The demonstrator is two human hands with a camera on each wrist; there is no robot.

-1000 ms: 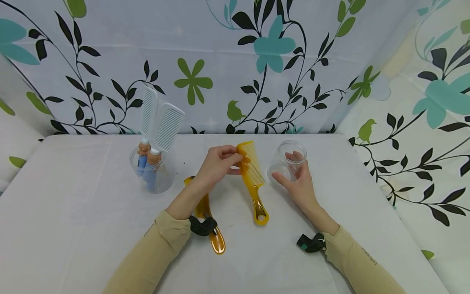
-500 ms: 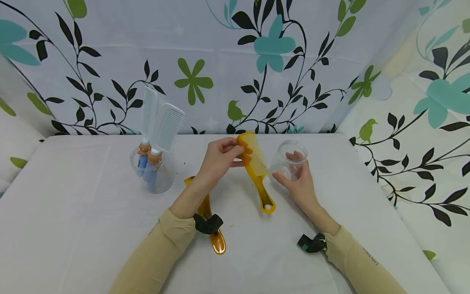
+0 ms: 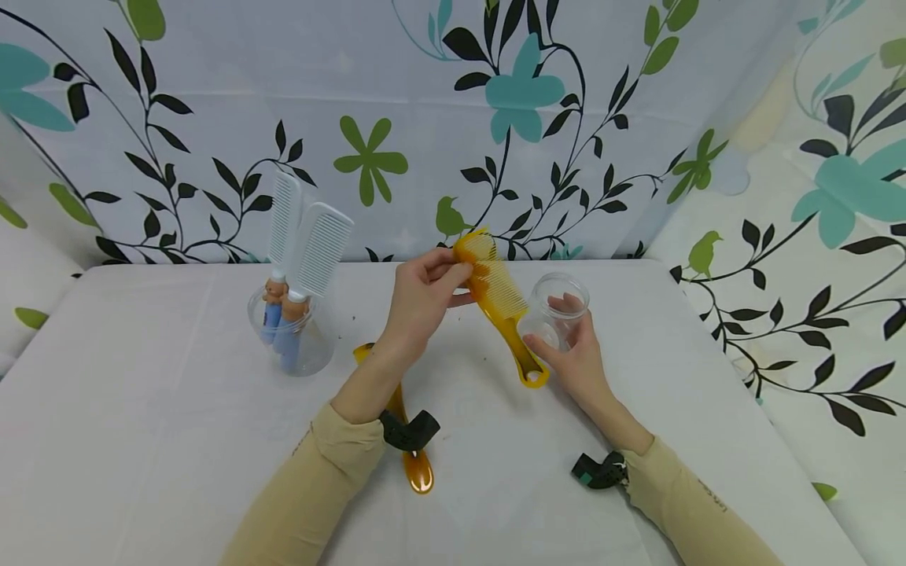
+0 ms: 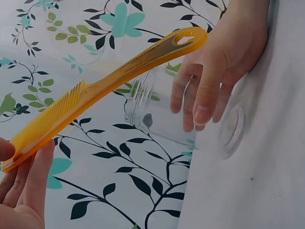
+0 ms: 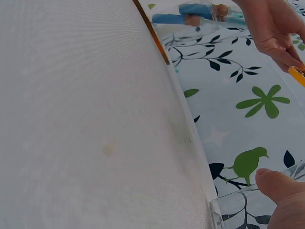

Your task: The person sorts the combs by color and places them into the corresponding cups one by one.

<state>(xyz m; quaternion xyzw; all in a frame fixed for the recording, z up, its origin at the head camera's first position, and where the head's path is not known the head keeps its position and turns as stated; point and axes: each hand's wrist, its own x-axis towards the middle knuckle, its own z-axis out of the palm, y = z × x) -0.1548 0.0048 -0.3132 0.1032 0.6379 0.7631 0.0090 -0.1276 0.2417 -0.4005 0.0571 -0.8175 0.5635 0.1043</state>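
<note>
My left hand (image 3: 425, 303) pinches a yellow comb (image 3: 501, 303) by its toothed head, between thumb and fingers. The comb is raised and tilted, its handle with a hole pointing down toward my right hand. In the left wrist view the whole comb (image 4: 95, 90) shows, its handle end overlapping my right hand. My right hand (image 3: 576, 354) grips a clear jar (image 3: 559, 303) low on its side, thumb in front and fingers behind. The jar stands upright with its mouth uncovered. A second amber comb (image 3: 418, 472) lies on the table, partly hidden under my left forearm.
At the left, another clear jar (image 3: 311, 354) holds two white combs (image 3: 320, 248) with blue, bear-shaped handles. A white cloth covers the table (image 3: 177, 440). Leaf-and-flower patterned fabric (image 3: 248, 79) hangs behind and at the right.
My left hand has lifted the yellow comb up and away, and its handle has swung right toward the jar. My right hand and the jar have stayed in place.
</note>
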